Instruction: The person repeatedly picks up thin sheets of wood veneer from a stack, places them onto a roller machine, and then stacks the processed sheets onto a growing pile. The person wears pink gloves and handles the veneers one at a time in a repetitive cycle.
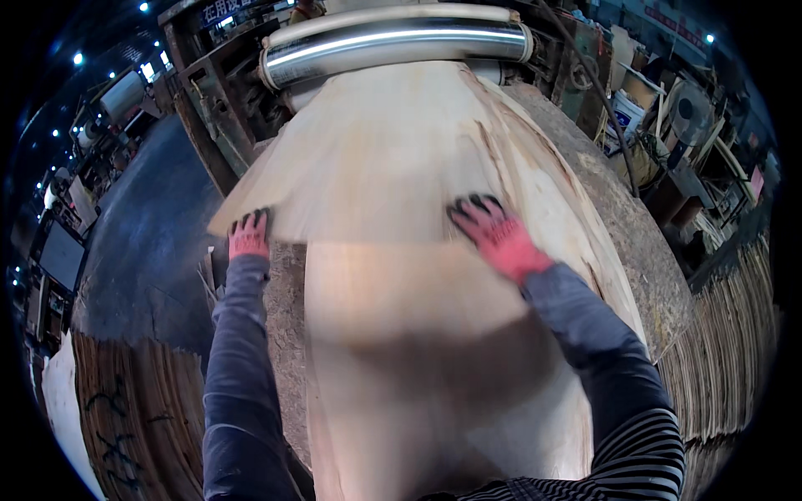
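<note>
A pale wood veneer sheet (376, 159) stretches away from me to a shiny metal roller (401, 52) at the far end, and its near edge is smeared by motion. My left hand (250, 235), in a red glove with black fingertips, lies on the sheet's near left corner with its fingers forward; its thumb is hard to make out. Palm down on the sheet's right part, my right hand (499, 236) wears a matching glove and has its fingers spread. Under and nearer than this sheet lies more veneer (401, 401). Long split folds run along the right side.
A worn table surface (622, 225) shows to the right of the veneer. Stacked veneer sheets stand at the lower left (146, 409) and lower right (723, 342). A fan (692, 113) and loose strips are at the far right. Dark floor (150, 234) stretches along the left.
</note>
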Demonstrator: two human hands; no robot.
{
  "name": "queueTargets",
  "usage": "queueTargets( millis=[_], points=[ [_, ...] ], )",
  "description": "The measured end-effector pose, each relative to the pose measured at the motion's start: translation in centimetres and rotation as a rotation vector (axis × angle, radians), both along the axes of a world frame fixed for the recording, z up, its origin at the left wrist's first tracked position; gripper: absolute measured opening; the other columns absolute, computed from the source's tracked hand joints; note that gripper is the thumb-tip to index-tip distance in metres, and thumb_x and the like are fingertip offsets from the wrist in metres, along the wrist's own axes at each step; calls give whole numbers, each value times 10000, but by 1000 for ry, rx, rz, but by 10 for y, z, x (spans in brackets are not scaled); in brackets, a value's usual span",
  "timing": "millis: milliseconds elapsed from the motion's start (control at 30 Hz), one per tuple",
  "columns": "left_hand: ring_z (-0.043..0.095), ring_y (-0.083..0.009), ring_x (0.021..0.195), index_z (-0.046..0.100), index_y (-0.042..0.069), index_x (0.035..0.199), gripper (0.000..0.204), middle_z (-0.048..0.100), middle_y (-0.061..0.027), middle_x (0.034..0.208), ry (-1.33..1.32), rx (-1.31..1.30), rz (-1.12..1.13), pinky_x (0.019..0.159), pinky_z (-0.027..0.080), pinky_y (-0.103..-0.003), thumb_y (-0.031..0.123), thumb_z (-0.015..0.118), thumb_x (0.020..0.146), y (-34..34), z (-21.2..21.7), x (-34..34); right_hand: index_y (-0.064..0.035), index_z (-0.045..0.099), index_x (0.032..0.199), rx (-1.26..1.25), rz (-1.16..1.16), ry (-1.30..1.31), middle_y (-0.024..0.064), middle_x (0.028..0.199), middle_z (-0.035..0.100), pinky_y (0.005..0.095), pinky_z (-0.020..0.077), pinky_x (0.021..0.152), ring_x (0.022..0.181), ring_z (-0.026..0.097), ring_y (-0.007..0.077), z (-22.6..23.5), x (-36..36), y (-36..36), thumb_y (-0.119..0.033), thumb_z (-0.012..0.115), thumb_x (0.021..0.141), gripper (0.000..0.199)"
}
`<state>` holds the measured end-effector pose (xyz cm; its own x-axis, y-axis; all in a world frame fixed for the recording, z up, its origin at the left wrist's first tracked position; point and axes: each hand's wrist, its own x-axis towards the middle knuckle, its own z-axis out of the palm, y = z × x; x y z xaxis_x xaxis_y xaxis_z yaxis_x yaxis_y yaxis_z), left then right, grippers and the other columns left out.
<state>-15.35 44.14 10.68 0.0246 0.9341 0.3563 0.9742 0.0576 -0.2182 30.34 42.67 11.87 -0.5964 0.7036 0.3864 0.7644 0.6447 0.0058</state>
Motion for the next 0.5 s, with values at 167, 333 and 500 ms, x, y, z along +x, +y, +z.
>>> queueTargets(
  millis=[167,333,500],
  points=[
    [399,-334,1099,381,57,1242,603,413,-177,1220,-398,208,-311,940,303,-417,245,589,708,-41,11,73,-112,340,1266,182,-444,-200,97,1278,358,451,158,1022,1198,303,264,12,-11,78,-186,452,793,492],
    [278,-410,1183,264,20,1293,753,279,-210,1309,-599,-268,-241,992,226,-460,303,621,694,-288,-25,85,-62,342,1258,304,-173,-217,151,1275,343,466,135,1030,1222,266,290,40,-26,-31,-284,530,767,571],
    [274,-411,1181,221,22,1304,829,265,-207,1317,-669,-304,-36,980,195,-508,349,639,668,-409,-73,117,-26,354,1236,-253,-14,-56,212,1257,330,475,173,1010,1196,277,356,7,32,-194,-286,609,706,643]
  ],
)
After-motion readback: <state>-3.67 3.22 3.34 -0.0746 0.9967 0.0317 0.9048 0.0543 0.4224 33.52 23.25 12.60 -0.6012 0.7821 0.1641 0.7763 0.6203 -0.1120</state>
